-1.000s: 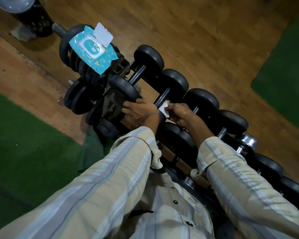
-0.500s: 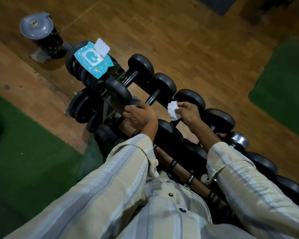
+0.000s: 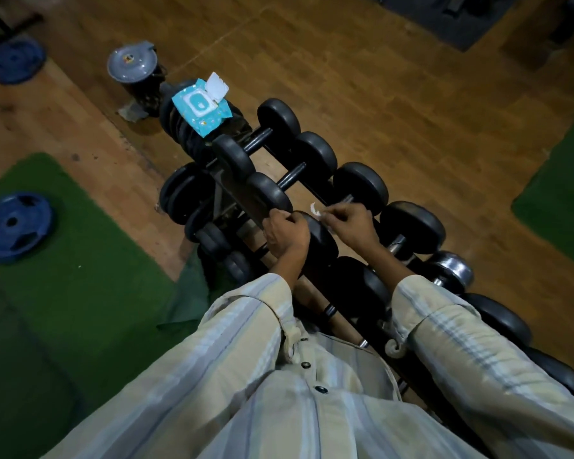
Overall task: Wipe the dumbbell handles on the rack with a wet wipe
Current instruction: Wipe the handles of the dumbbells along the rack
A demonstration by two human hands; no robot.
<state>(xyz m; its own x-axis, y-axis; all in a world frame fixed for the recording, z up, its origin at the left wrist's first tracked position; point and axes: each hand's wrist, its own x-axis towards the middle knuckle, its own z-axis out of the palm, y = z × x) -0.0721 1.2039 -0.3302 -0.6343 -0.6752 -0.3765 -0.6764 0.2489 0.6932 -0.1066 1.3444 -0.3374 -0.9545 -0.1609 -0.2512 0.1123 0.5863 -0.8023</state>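
A rack of black dumbbells (image 3: 312, 190) runs diagonally from upper left to lower right. My right hand (image 3: 352, 223) pinches a small white wet wipe (image 3: 316, 209) over the handle of the third dumbbell (image 3: 362, 188), which the hand mostly hides. My left hand (image 3: 284, 233) grips the near head of that dumbbell (image 3: 322, 240) with curled fingers. The two farther dumbbells show bare dark handles (image 3: 290, 175). A blue wet-wipe pack (image 3: 199, 109) with its white lid flipped up lies on the stacked plates at the rack's far end.
A lidded bin (image 3: 131, 66) stands on the wooden floor beyond the rack. Blue weight plates (image 3: 12, 223) lie on the green mat (image 3: 80, 260) at left, another plate (image 3: 15, 61) farther back. A chrome dumbbell (image 3: 451, 270) sits down the rack by my right forearm.
My right hand with the wipe has moved from the second dumbbell's handle along the rack to the third one. My left hand shifted to that dumbbell's near head. The view has pulled back.
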